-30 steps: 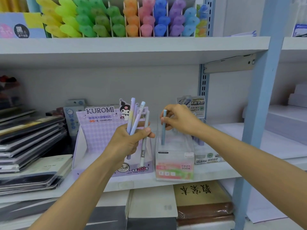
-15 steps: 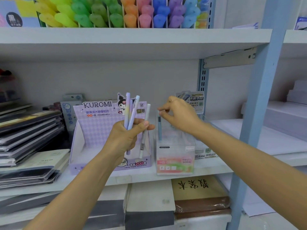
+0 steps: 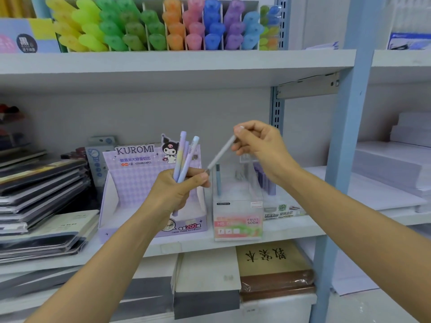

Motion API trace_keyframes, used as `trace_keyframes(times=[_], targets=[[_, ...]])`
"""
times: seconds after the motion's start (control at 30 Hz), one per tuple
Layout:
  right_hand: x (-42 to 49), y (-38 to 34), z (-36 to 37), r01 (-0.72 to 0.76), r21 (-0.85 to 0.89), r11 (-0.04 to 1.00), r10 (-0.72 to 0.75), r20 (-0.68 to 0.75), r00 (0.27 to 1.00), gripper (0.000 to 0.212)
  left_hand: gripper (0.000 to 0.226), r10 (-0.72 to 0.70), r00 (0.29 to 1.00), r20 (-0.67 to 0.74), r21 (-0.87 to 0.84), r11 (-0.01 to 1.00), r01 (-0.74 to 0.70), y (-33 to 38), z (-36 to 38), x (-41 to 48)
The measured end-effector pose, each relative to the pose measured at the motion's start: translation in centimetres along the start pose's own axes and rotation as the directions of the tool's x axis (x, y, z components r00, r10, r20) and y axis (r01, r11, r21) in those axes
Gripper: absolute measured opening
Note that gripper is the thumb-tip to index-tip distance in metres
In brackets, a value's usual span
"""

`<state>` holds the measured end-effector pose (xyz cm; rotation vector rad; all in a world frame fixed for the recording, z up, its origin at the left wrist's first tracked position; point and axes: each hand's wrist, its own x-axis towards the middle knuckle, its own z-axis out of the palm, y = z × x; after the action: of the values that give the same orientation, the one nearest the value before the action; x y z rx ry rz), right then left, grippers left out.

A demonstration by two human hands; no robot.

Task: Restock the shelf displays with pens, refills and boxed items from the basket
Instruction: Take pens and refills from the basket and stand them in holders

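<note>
My left hand grips a small bunch of pastel pens upright in front of the purple Kuromi display box. My right hand pinches the top end of one white pen, which slants down toward my left fingers. Just below stands the clear Fruit Soda pen holder on the middle shelf, with one blue-grey pen upright inside it. The basket is out of view.
Stacked notebooks fill the shelf's left. Another clear pen display sits right of the holder. Coloured highlighters line the shelf above. A blue upright post stands at right, with paper reams beyond. Notebook stacks lie below.
My right hand released the blue-grey pen into the clear holder, then took the white pen from my left hand's bunch and is drawing it up and to the right.
</note>
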<state>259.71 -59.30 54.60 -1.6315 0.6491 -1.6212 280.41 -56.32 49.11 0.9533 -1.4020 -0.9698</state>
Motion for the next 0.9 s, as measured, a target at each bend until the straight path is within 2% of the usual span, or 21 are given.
trace_keyframes(times=[0.07, 0.17, 0.23, 0.3, 0.37, 0.43, 0.53, 0.63, 0.73, 0.9], targets=[[0.1, -0.1, -1.1, -0.034, -0.032, 0.999, 0.034, 0.001, 0.999, 0.006, 0.018, -0.010, 0.998, -0.058, -0.039, 0.999, 0.008, -0.1, -0.3, 0.1], [-0.5, -0.2, -2.6, -0.128, -0.187, 0.974, 0.157, 0.153, 0.976, 0.004, 0.010, -0.008, 0.983, -0.183, -0.133, 0.991, -0.017, 0.1, -0.4, 0.6], [-1.2, -0.1, -3.5, -0.112, -0.366, 0.924, 0.224, 0.282, 0.933, 0.007, 0.010, -0.001, 0.971, -0.239, -0.227, 0.972, -0.055, 0.4, -0.2, 0.8], [-1.9, -0.2, -3.4, -0.053, -0.478, 0.877, 0.259, 0.377, 0.889, 0.011, 0.011, 0.036, 0.971, -0.236, -0.299, 0.948, -0.108, 0.9, 0.4, 0.9], [-2.4, -0.4, -2.7, -0.017, -0.468, 0.884, 0.244, 0.429, 0.870, 0.012, 0.015, 0.101, 0.976, -0.191, -0.321, 0.933, -0.160, 1.3, 1.3, 0.8], [-2.6, -0.6, -2.1, 0.001, -0.412, 0.911, 0.206, 0.456, 0.866, 0.013, 0.025, 0.175, 0.974, -0.145, -0.268, 0.941, -0.209, 1.6, 2.3, 0.6], [-2.6, -0.7, -1.7, 0.022, -0.430, 0.902, 0.209, 0.481, 0.851, 0.014, 0.024, 0.189, 0.968, -0.162, -0.169, 0.962, -0.216, 2.1, 3.4, 0.3], [-2.2, -0.3, -1.4, 0.064, -0.431, 0.900, 0.123, 0.392, 0.912, 0.018, 0.022, 0.195, 0.964, -0.179, -0.073, 0.975, -0.210, 2.4, 3.7, 0.4], [-1.5, -0.4, -0.9, 0.084, -0.303, 0.949, -0.001, 0.265, 0.964, 0.027, 0.025, 0.254, 0.953, -0.166, 0.017, 0.967, -0.255, 2.4, 4.2, 0.5], [-0.7, -0.8, 0.3, 0.102, -0.329, 0.939, 0.020, 0.346, 0.938, 0.018, 0.026, 0.313, 0.948, -0.052, 0.034, 0.950, -0.311, 2.4, 5.1, 0.7]])
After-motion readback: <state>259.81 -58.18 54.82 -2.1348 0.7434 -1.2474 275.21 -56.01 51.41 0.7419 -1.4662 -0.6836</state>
